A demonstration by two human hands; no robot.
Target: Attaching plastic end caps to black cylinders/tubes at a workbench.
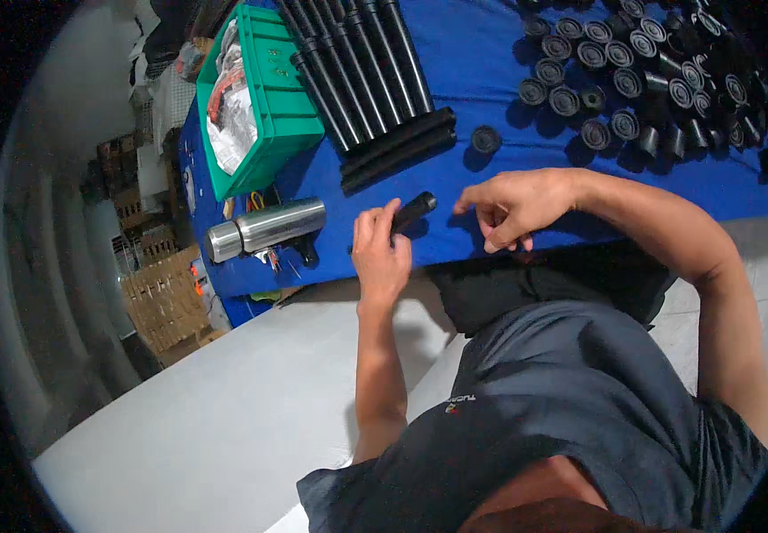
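Note:
My left hand (380,253) is closed round a short black tube (415,211), which points up and to the right just over the blue cloth. To its right hovers my right hand (528,204), its index finger reaching toward the tube and its other fingers loosely curled. Nothing shows between those fingers, and they are apart from the tube. A single round black cap (485,139) with a ringed face stands beyond, between my two hands.
Long black tubes (366,75) lie side by side behind two black foam-like strips (399,149). A green crate (291,120) holding crumpled plastic stands left, near a steel bottle (282,225). Many black caps (626,83) cover the right side of the blue cloth (464,67).

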